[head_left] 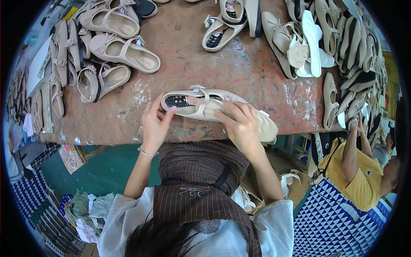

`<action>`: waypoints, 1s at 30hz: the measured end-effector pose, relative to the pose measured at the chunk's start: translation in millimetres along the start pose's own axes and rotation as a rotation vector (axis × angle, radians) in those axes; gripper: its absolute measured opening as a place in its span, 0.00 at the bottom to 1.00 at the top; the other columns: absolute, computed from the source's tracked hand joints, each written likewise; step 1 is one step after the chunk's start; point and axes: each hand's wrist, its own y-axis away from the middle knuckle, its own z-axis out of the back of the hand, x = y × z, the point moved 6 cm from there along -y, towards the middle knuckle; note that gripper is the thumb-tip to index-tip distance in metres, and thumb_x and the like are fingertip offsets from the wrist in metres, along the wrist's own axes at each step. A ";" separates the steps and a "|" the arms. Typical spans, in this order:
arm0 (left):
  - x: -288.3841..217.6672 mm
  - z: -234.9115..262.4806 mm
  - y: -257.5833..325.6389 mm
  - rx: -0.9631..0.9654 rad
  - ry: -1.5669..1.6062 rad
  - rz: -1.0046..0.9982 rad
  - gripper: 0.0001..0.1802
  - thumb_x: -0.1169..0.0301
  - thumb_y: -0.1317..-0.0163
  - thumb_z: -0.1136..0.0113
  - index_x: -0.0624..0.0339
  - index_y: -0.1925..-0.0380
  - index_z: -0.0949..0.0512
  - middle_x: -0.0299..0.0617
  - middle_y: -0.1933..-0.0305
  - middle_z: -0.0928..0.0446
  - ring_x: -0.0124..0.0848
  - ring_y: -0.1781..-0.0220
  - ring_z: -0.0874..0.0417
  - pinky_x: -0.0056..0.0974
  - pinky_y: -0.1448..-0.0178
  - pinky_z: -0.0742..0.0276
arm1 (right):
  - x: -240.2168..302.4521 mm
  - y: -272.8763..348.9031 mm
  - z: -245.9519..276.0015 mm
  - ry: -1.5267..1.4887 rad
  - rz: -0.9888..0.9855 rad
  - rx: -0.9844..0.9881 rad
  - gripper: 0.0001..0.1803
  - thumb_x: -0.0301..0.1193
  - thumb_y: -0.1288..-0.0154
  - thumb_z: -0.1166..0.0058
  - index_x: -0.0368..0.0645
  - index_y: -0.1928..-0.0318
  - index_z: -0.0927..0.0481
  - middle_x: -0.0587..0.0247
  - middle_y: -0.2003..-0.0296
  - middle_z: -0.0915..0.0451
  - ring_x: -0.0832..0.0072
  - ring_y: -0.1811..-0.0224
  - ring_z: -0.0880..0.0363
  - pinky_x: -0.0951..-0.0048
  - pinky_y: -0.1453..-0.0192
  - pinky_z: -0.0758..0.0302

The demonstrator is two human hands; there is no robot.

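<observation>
A beige strap shoe (201, 100) with a small bow lies on its side along the table's near edge, its opening facing up. Inside its heel shows a black, white-dotted inner sole. My left hand (155, 118) grips the heel end, thumb against the rim and fingers round the back. My right hand (242, 128) is closed on a pale cream insole (266, 127), which lies across the toe half of the shoe and sticks out past it to the right. One end of the insole reaches toward the shoe's opening; the right fingers partly hide it.
Finished-looking beige shoes (128, 53) crowd the table's left. Shoes with dotted inner soles (220, 34) stand at the far middle. White and cream insoles (311, 47) are piled on shoes at the right. A person in a yellow shirt (355, 171) works at the right. Below lies a cardboard box (299, 188).
</observation>
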 end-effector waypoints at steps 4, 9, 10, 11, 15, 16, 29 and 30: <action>0.8 -14.1 -4.0 0.000 0.152 -0.018 0.37 0.68 0.51 0.20 0.67 0.40 0.24 0.40 0.64 0.27 0.24 0.75 0.22 0.30 0.70 0.24 | 13.9 -31.1 -32.9 -0.190 0.042 -0.001 0.13 0.23 0.52 0.40 0.39 0.62 0.14 0.59 0.53 0.18 0.62 0.49 0.21 0.59 0.44 0.25; 9.2 -11.5 -11.9 0.009 0.259 -0.024 0.36 0.69 0.55 0.18 0.67 0.44 0.21 0.40 0.63 0.24 0.22 0.74 0.20 0.28 0.71 0.21 | 16.1 -51.7 -55.0 -0.292 0.057 0.013 0.09 0.22 0.48 0.39 0.38 0.65 0.13 0.58 0.58 0.18 0.61 0.53 0.19 0.60 0.49 0.22; 10.3 -12.4 -13.8 0.007 0.279 -0.015 0.35 0.70 0.56 0.18 0.67 0.45 0.20 0.40 0.63 0.22 0.22 0.73 0.20 0.28 0.71 0.21 | 15.3 -54.2 -57.0 -0.297 0.044 0.033 0.06 0.21 0.45 0.37 0.38 0.65 0.13 0.59 0.60 0.17 0.61 0.56 0.18 0.61 0.53 0.21; 12.8 -13.9 -15.1 0.005 0.283 -0.007 0.35 0.70 0.56 0.18 0.67 0.45 0.20 0.40 0.63 0.22 0.22 0.73 0.20 0.28 0.71 0.21 | 16.1 -55.1 -60.0 -0.297 0.045 0.042 0.06 0.21 0.45 0.37 0.38 0.65 0.13 0.59 0.60 0.17 0.61 0.56 0.18 0.61 0.53 0.21; 20.2 -16.9 -21.4 -0.051 0.311 0.051 0.28 0.72 0.55 0.19 0.68 0.52 0.18 0.41 0.64 0.18 0.20 0.75 0.21 0.26 0.73 0.24 | 18.9 -54.2 -71.0 -0.287 0.017 0.090 0.07 0.21 0.47 0.39 0.36 0.66 0.15 0.58 0.61 0.18 0.62 0.54 0.19 0.62 0.51 0.21; 19.8 -17.5 -23.8 -0.056 0.305 0.071 0.25 0.73 0.53 0.20 0.68 0.54 0.17 0.40 0.66 0.17 0.19 0.75 0.22 0.26 0.74 0.25 | 19.7 -54.0 -72.3 -0.252 0.024 0.103 0.10 0.21 0.52 0.41 0.35 0.66 0.16 0.57 0.60 0.19 0.62 0.52 0.20 0.62 0.48 0.21; 32.6 -22.6 -36.8 -0.077 0.353 0.136 0.04 0.79 0.40 0.35 0.67 0.65 0.16 0.35 0.83 0.27 0.17 0.80 0.33 0.30 0.76 0.37 | 35.2 -54.0 -70.8 -0.112 0.226 0.380 0.26 0.26 0.48 0.44 0.34 0.45 0.19 0.54 0.53 0.16 0.65 0.52 0.15 0.67 0.39 0.24; 31.5 -21.4 -35.9 -0.049 0.341 0.166 0.03 0.78 0.39 0.36 0.67 0.66 0.17 0.35 0.83 0.27 0.18 0.80 0.33 0.30 0.77 0.37 | 32.0 -49.4 -64.5 -0.059 0.155 0.367 0.24 0.27 0.49 0.43 0.32 0.49 0.17 0.53 0.55 0.15 0.65 0.48 0.16 0.65 0.34 0.27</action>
